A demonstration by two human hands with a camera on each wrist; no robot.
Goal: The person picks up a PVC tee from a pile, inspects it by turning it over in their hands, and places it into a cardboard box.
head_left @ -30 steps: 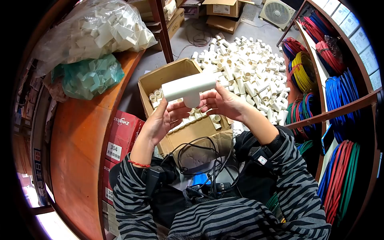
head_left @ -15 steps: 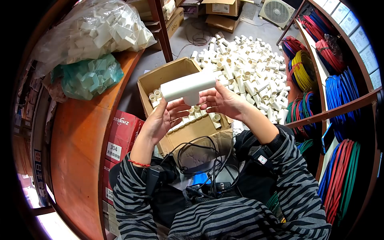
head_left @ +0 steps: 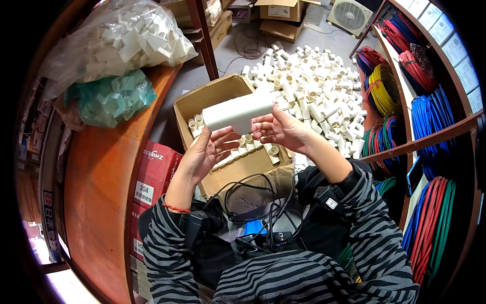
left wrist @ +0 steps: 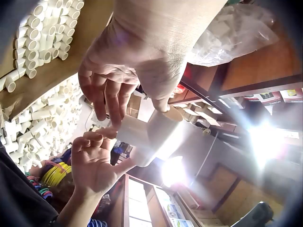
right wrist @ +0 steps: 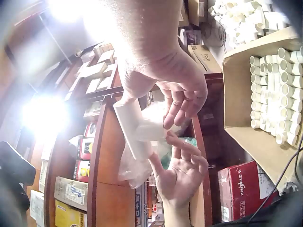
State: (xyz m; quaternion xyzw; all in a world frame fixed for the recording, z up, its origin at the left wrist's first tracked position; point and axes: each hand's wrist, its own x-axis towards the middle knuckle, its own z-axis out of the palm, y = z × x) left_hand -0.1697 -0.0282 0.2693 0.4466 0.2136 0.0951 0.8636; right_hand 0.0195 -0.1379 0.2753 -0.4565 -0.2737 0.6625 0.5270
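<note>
A white plastic pipe tee (head_left: 238, 112) is held up over the open carton, its long run lying crosswise and its short branch pointing back toward the body. My left hand (head_left: 196, 154) holds the left end, thumb at the end and fingers near the branch. At the other end, my right hand (head_left: 288, 133) has its thumb against the tee, with its fingers reaching toward the branch from the right. In the left wrist view, the open round end of the tee (left wrist: 163, 127) shows by the left thumb. Fingertips of both hands come close together at the branch.
Below the hands stands a cardboard carton (head_left: 215, 93) with rows of white fittings (right wrist: 289, 99). Behind it, a large pile of fittings (head_left: 314, 91) covers the floor. An orange-brown table (head_left: 101, 177) with bagged parts stands left; cable shelves (head_left: 390, 152) stand right. Black cables (head_left: 271, 202) lie near the lap.
The left end of the tee has shifted slightly left, and its branch has turned a little. Both hands keep nearly the same place and hold.
</note>
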